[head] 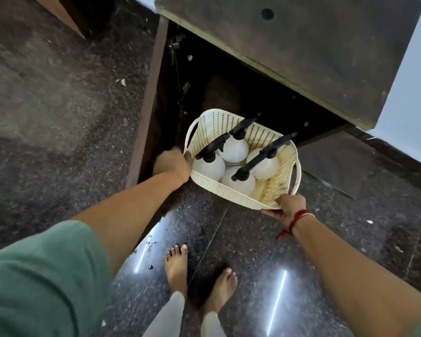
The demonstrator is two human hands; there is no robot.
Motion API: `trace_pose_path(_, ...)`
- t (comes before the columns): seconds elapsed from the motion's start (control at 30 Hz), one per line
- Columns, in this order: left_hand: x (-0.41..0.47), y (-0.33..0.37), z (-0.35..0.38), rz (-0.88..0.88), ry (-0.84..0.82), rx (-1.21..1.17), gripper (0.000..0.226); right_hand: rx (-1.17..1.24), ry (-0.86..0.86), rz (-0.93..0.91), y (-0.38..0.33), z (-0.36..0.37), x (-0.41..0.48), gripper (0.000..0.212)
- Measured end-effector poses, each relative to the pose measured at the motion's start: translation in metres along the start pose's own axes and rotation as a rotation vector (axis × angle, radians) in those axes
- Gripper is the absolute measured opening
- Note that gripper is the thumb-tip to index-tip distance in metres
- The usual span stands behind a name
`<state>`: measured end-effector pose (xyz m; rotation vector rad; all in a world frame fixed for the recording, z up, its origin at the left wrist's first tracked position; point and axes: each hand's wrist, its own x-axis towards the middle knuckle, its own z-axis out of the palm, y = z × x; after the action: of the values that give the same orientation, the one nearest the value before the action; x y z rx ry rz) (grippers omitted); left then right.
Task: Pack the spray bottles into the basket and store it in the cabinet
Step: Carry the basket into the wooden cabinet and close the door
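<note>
A cream perforated plastic basket (275, 188) is held at the mouth of a dark wooden cabinet (301, 45), its far end just under the cabinet's top. Several white spray bottles (233, 150) with black trigger heads stand inside it. My left hand (174, 164) grips the basket's left rim near the cabinet's open door. At the basket's near right corner, my right hand (288, 206) holds the rim; a red thread is tied on that wrist. The cabinet's inside is dark and mostly hidden.
The open cabinet door (147, 103) stands edge-on at the left of the opening. Dark polished stone floor (253, 276) lies below, with my bare feet (178, 266) close to the cabinet. A pale wall (408, 93) runs along the right.
</note>
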<state>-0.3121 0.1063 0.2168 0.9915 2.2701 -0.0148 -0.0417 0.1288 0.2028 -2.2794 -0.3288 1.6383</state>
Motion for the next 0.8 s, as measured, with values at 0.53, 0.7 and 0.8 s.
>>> trace_pose_path(0.53, 0.13, 0.052, 0.022, -0.104, -0.073, -0.346, 0.027, 0.039, -0.017, -0.048, -0.059, 0.052, 0.121, 0.027)
trace_pose_path(0.7, 0.175, 0.064, 0.041, -0.079, -0.038, -0.437, 0.026, 0.083, -0.044, -0.089, -0.08, 0.077, 0.162, 0.031)
trace_pose_path(0.8, 0.195, 0.07, 0.046, -0.056, 0.057, -0.377, 0.024, 0.1, -0.049, -0.13, -0.089, 0.089, 0.184, 0.034)
